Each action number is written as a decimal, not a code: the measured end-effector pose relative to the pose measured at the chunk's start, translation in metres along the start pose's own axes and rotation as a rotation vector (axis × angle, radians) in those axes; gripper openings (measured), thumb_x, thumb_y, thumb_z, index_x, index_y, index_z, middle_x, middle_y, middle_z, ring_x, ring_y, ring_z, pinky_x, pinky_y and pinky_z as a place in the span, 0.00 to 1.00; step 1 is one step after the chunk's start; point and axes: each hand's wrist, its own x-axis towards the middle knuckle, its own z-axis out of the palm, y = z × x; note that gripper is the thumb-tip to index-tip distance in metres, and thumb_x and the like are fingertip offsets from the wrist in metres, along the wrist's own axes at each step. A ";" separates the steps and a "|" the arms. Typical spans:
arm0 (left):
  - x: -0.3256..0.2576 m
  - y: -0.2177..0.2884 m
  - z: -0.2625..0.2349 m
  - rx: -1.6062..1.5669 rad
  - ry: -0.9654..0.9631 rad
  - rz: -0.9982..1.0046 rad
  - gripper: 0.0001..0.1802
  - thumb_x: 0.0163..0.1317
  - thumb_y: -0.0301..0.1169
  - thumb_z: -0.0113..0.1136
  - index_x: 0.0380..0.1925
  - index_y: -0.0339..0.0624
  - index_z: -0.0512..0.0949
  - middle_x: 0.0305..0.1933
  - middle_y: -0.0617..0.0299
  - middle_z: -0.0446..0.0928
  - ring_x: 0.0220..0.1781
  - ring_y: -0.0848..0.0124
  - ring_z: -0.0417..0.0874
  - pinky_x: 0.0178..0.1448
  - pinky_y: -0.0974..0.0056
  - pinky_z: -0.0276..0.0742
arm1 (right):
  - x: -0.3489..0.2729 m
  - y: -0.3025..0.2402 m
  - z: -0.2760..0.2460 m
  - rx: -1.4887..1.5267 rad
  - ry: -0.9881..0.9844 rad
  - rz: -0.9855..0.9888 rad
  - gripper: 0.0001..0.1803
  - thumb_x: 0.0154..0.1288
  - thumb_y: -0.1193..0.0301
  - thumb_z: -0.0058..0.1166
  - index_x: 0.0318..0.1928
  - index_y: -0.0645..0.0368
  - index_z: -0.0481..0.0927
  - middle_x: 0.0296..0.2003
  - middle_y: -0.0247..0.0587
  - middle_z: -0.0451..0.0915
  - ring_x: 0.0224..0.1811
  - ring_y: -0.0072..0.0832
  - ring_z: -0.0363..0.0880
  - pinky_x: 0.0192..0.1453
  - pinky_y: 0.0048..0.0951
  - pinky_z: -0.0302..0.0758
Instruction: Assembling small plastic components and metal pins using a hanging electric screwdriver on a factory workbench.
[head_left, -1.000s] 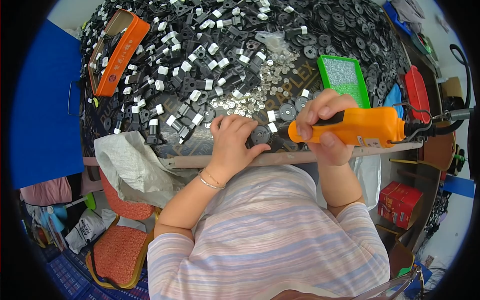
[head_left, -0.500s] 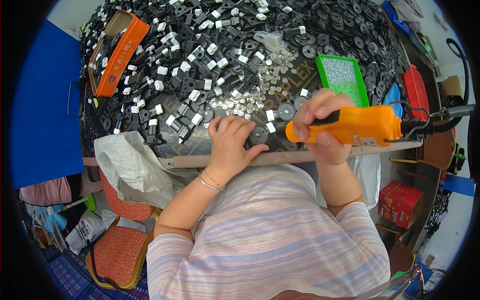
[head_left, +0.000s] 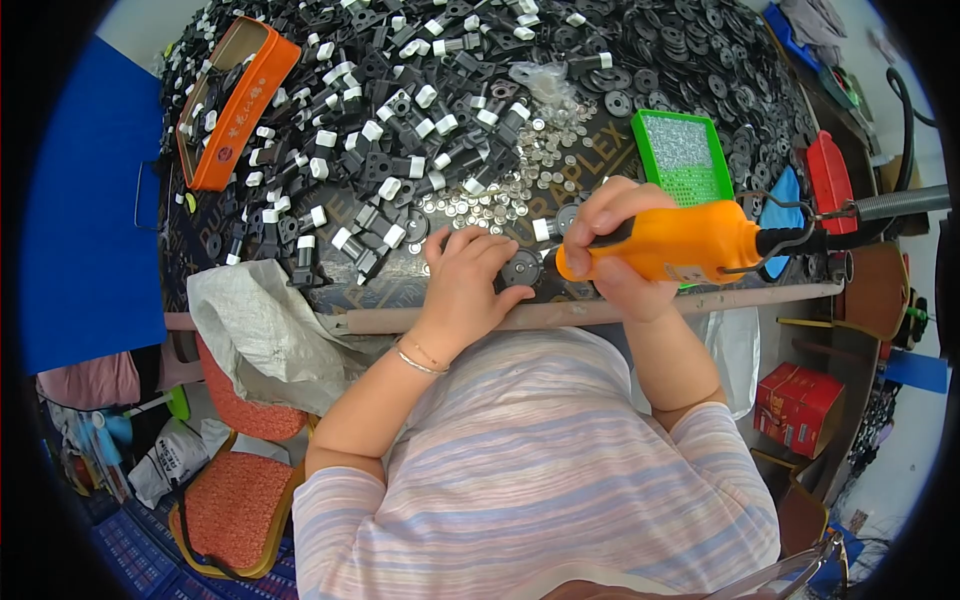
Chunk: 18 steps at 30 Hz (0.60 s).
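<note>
My right hand (head_left: 625, 250) is wrapped round an orange electric screwdriver (head_left: 690, 243), which lies nearly level with its tip pointing left. That tip is at the right edge of a black disc (head_left: 522, 268) near the table's front edge; whether it touches cannot be made out. My left hand (head_left: 465, 275) holds the same disc from the left, fingers curled at its far side and thumb at its near side. Just beyond are small round silver metal pieces (head_left: 490, 208) and black parts with white ends (head_left: 365, 235). Another black disc is partly hidden behind my right hand.
A green tray (head_left: 724, 162) of small metal pieces stands beyond my right hand, near a blue cloth (head_left: 780, 225) and a red tray (head_left: 832, 180). Black discs (head_left: 690, 50) heap at the back right. An orange tin (head_left: 235, 130) lies left. A spring (head_left: 905, 202) joins the screwdriver's hanger.
My right hand has moved the screwdriver left and slightly nearer, bringing its tip to the black disc. My left hand has barely shifted.
</note>
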 end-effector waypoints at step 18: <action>0.003 -0.001 0.005 0.011 -0.027 -0.015 0.25 0.34 0.39 0.72 0.35 0.45 0.77 0.36 0.65 0.75 0.48 0.66 0.71 0.61 0.50 0.48 | 0.016 0.003 -0.003 -0.025 -0.268 0.000 0.13 0.49 0.72 0.60 0.35 0.62 0.73 0.29 0.42 0.72 0.25 0.24 0.71 0.28 0.20 0.72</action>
